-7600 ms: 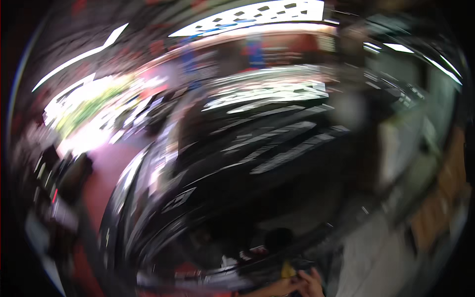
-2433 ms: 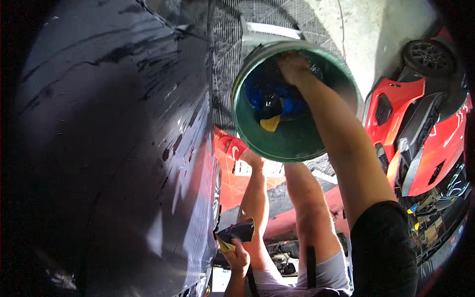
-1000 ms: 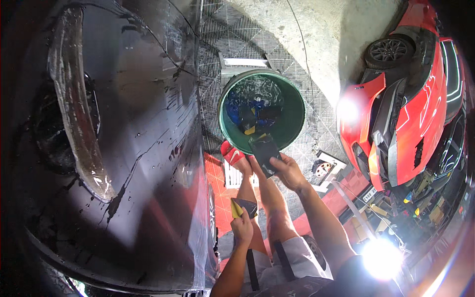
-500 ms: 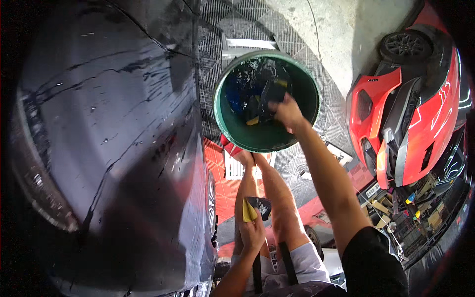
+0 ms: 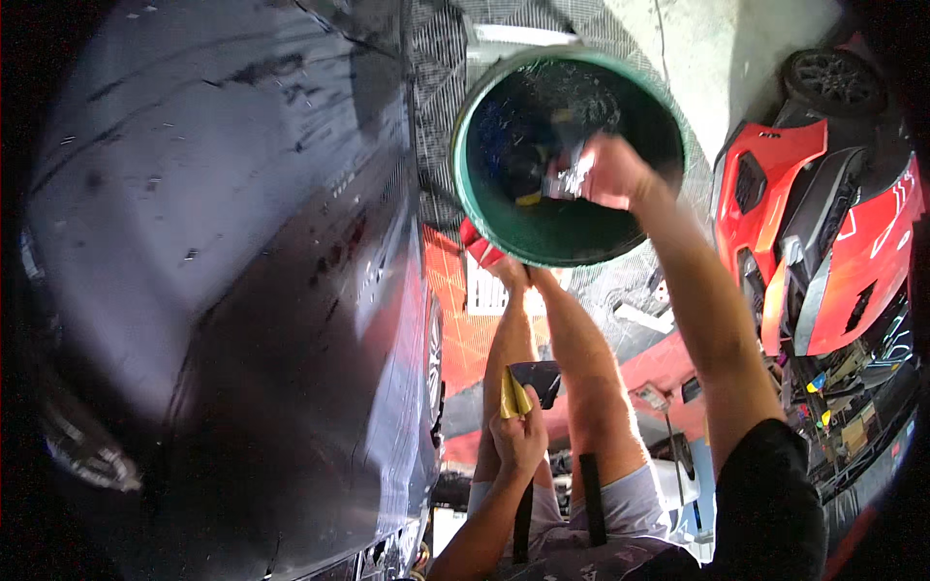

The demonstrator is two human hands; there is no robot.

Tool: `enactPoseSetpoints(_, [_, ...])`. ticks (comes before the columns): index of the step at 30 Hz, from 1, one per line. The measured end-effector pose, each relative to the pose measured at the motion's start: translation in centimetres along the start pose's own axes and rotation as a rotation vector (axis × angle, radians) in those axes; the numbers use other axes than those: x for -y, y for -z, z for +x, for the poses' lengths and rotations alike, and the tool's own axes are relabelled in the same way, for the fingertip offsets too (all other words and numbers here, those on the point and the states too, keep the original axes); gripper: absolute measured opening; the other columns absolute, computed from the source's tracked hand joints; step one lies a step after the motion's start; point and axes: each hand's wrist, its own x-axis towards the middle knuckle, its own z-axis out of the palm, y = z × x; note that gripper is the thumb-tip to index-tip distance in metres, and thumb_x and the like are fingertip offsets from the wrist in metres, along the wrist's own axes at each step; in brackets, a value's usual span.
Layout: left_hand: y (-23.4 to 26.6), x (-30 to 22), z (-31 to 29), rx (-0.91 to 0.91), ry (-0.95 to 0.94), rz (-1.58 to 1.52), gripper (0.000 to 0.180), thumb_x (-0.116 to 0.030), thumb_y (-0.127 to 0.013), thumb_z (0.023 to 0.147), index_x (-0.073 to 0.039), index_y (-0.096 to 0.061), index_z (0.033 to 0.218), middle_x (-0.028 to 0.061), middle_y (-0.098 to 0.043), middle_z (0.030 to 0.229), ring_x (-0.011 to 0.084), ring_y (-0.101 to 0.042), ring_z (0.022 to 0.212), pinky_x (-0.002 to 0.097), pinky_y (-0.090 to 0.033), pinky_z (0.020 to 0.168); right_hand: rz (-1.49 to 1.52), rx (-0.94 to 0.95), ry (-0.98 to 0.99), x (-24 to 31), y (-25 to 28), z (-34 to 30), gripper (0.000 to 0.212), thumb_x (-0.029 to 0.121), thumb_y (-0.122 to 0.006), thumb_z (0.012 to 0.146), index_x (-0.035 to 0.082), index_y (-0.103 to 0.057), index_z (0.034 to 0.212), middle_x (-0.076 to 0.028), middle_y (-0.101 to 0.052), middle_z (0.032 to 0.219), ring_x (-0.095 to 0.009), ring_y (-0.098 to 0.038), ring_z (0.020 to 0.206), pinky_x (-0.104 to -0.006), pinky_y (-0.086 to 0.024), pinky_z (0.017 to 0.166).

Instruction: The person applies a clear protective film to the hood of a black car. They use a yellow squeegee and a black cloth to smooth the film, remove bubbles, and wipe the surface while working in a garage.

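Observation:
My left hand point(image 5: 520, 443) is closed on a folded piece of sandpaper point(image 5: 518, 392), yellow on one face and dark on the other, held low in front of my legs. My right hand point(image 5: 617, 172) reaches into the mouth of a big green bucket point(image 5: 572, 254). Its fingers look curled but are smeared by motion. A wet, shiny greyish thing point(image 5: 564, 184) shows at the fingertips, its kind too blurred to name. Below it in the bucket, a small yellow patch point(image 5: 529, 198) shows among dark shapes.
A dark car body panel point(image 5: 242, 290), wet and streaked, fills the left side. Red vehicle parts point(image 5: 775, 184) and a wheel point(image 5: 835, 79) stand at the right. Grey and red floor grating point(image 5: 455, 339) lies beneath. A pale metal bar point(image 5: 523, 35) sits behind the bucket.
My right hand has drawn back and up from the dark piece it touched inside the bucket. The bucket appears farther right and higher in view. My left hand still holds the sandpaper.

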Motion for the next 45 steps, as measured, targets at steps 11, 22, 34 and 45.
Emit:
enactPoseSetpoints(11, [-2.5,5.6,-1.9,-0.327,-0.055,-0.141,0.028,-0.017,-0.053,0.102,0.008,-0.060,0.091,0.0225,-0.060,0.068,0.0411,-0.060,0.062,0.0443,-0.043,0.053,-1.450,0.118,0.221,-20.9,-6.1,-14.2,0.035,0.003,-0.056,0.082,0.000,-0.063,0.116,-0.025,-0.057,0.131,-0.043,-0.047,0.131,-0.0448,-0.037,0.111])
enactPoseSetpoints(22, [-1.8,5.6,-3.3,-0.175,-0.141,-0.026,0.032,-0.011,-0.058,0.097,0.008,-0.063,0.072,0.0212,-0.061,0.061,0.0401,-0.061,0.055,0.0477,-0.044,0.050,-1.186,-0.356,0.646,-10.9,-8.1,-15.4,0.033,0.013,-0.063,0.093,0.004,-0.064,0.125,-0.018,-0.072,0.108,-0.024,-0.070,0.104,-0.0341,-0.054,0.089])
enactPoseSetpoints(34, [0.2,3.6,-0.4,-0.063,-0.239,0.079,0.025,-0.014,-0.061,0.095,0.004,-0.057,0.078,0.0153,-0.056,0.055,0.0370,-0.059,0.049,0.0462,-0.045,0.048,-1.459,-0.981,0.243,2.5,0.3,5.5,0.039,0.007,-0.046,0.089,0.003,-0.055,0.126,-0.026,-0.057,0.130,-0.039,-0.056,0.120,-0.0461,-0.054,0.093])
enactPoseSetpoints(45, [-2.6,6.2,0.0,-0.214,-0.372,0.047,0.031,-0.012,-0.054,0.099,0.004,-0.054,0.072,0.0177,-0.055,0.055,0.0386,-0.060,0.052,0.0437,-0.041,0.046,-0.883,0.552,-0.254,-9.3,-2.5,-8.6,0.031,0.028,-0.067,0.085,0.000,-0.069,0.098,-0.019,-0.070,0.090,-0.035,-0.070,0.086,-0.0444,-0.056,0.081])
